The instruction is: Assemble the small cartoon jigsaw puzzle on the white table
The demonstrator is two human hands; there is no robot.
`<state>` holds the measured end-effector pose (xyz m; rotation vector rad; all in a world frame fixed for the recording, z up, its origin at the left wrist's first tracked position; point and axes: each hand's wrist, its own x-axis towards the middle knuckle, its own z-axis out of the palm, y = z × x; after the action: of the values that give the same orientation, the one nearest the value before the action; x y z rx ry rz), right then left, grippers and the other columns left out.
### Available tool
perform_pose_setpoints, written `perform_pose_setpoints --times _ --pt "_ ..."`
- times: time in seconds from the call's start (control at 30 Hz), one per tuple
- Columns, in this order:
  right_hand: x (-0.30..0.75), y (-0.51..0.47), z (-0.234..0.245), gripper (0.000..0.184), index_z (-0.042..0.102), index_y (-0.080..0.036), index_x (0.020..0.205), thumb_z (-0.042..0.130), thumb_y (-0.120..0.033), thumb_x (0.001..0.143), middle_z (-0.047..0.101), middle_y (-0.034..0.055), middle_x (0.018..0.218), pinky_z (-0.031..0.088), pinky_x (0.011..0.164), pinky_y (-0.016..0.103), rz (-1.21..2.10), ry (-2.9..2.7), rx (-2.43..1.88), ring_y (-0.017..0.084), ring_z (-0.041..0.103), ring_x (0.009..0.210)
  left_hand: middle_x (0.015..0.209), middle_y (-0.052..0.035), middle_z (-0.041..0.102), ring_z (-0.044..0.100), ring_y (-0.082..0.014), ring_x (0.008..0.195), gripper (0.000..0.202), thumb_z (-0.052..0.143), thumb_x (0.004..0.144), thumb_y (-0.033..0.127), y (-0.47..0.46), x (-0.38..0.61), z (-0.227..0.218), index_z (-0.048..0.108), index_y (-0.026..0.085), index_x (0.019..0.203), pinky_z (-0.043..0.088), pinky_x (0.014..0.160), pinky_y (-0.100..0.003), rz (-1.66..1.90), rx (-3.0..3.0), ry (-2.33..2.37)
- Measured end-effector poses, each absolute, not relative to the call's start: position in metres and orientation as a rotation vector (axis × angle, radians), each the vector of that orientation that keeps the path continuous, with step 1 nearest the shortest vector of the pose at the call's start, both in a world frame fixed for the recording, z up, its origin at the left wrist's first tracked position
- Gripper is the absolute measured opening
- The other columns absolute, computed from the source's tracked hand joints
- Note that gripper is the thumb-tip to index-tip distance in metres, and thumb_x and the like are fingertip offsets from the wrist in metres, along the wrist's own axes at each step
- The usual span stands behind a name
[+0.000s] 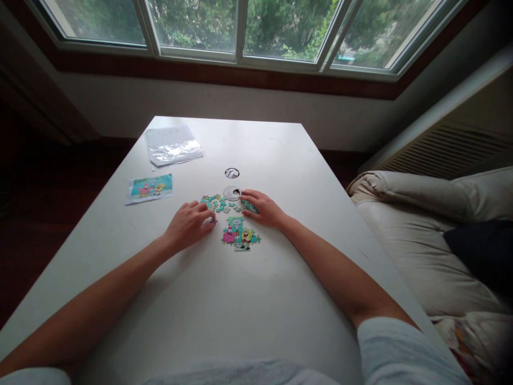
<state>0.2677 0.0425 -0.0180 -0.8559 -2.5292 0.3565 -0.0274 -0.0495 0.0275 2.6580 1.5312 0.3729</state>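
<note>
From the head camera, here we are at a white table (224, 305), and the eye goes straight to the partly joined puzzle (240, 234), lying flat roughly midway between the left and right edges: a pink figure on its left, a tall one in the middle, a yellow one on its right, its outline all knobs and notches. Just beyond it, toward the far edge, comes a scatter of loose pieces (216, 203), mostly green and turquoise. In from the left edge reaches the left hand (191, 223), fingers curled down beside the puzzle, a small pinkish piece (214, 221) right at the fingertips; whether it is pinched or merely touched, I cannot tell. Across from it, well apart, the right hand (264, 208) lies low with its fingers stretched out over the right end of the scatter, fingertips close to a pale round disc (228, 193). Farther toward the far edge sits a smaller dark-rimmed disc (232, 173). Over by the left edge there's a picture sheet (150, 187), pink and yellow figures on blue-green, and near the far left corner a shiny clear plastic sleeve (174, 145) with papers. Past the right edge stands a pale sofa (417, 246) bearing a dark cushion (481, 256); beyond the far edge, a window (196, 27) shows green leaves.
</note>
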Motion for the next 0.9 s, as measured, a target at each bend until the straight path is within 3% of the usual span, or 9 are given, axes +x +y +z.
perform_pose_setpoints --times 0.63,0.9 --pt "0.269 0.044 -0.020 0.050 0.056 -0.025 0.143 0.060 -0.042 0.096 0.053 0.0127 0.150 0.041 0.116 0.052 0.363 -2.533 -0.844 0.029 0.048 0.141 0.100 -0.0063 0.067 0.059 -0.0250 0.093 0.010 0.063 0.089 0.031 -0.056 -0.018 0.029 0.066 0.022 0.092 0.042 0.080 -0.038 0.269 2.507 1.638" --pt "0.269 0.044 -0.019 0.050 0.056 -0.027 0.143 0.061 -0.041 0.096 0.053 0.0120 0.150 0.041 0.116 0.052 0.370 -2.523 -0.839 0.029 0.048 0.140 0.088 -0.0010 0.070 0.062 -0.0188 0.078 0.007 0.058 0.089 0.023 -0.063 -0.007 0.030 0.061 0.023 0.094 0.041 0.071 -0.031 0.380 2.349 1.605"
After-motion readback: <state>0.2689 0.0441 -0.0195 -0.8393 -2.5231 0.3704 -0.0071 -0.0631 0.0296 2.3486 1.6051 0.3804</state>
